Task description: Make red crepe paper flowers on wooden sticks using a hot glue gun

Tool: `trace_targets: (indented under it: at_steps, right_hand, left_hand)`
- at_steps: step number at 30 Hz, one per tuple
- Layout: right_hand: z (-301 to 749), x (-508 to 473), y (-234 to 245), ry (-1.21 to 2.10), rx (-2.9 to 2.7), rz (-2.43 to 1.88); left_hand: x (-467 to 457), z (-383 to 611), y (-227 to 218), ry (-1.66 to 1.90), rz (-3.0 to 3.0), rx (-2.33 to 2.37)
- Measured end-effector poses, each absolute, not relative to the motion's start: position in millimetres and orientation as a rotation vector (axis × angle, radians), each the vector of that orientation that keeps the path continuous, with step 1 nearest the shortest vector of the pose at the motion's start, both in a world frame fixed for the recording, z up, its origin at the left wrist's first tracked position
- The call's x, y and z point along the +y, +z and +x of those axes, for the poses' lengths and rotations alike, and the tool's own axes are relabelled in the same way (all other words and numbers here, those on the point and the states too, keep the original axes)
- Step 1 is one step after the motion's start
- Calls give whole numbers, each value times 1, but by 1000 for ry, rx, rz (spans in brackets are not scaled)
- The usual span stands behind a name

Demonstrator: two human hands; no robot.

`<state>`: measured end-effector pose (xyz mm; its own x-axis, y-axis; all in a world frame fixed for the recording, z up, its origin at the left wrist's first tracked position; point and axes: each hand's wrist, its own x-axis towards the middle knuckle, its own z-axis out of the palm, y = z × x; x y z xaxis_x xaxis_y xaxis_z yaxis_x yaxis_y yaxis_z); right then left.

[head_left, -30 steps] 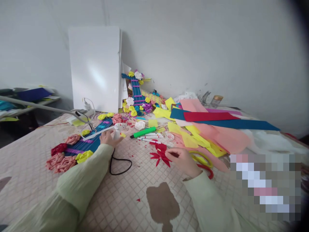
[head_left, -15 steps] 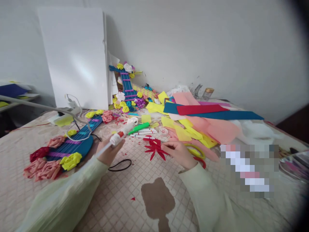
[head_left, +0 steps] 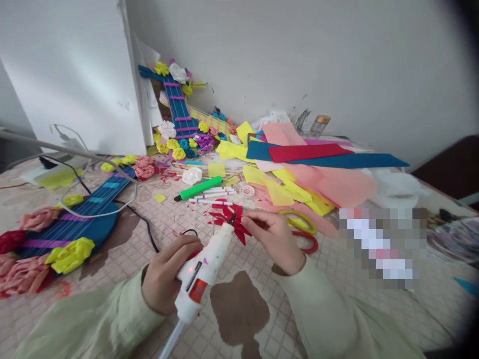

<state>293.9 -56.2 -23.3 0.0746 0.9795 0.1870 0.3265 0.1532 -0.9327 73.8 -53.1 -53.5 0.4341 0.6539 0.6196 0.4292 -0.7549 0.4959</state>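
Note:
My left hand [head_left: 170,271] is closed around the handle of a white hot glue gun [head_left: 204,271], with a clear glue stick [head_left: 172,340] poking out of its back end. The gun's nozzle points up and away, right at a red paper flower [head_left: 239,230] with narrow pointed petals. Whether the tip touches the paper I cannot tell. Pinched between thumb and fingertips, the flower's right side is in my right hand [head_left: 271,237]. Scissors with yellow and red handles [head_left: 309,243] lie just beyond that hand, partly hidden.
A blue paper guitar with crepe flowers [head_left: 101,219] lies at left; another blue guitar [head_left: 179,109] leans at the back. A green marker [head_left: 201,188], thin white pens [head_left: 211,201], crepe paper strips [head_left: 329,154] and a white cable [head_left: 132,192] are spread around. A white board [head_left: 75,75] stands behind.
My left hand has swung the glue gun down and round, bringing its nozzle to the red flower. My right hand still pinches the flower. The view has shifted right.

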Motion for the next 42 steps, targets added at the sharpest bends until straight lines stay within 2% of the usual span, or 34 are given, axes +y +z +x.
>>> trace_targets:
  at_steps: [16,42]
  right_hand:
    - [290,-61,-22,704,-1440,-1382]
    - [291,-62,-21,704,-1451,-1384]
  left_hand:
    - [-55,71,-53,1140,2513,1097]
    - [-54,70,-52,1120,2572,995]
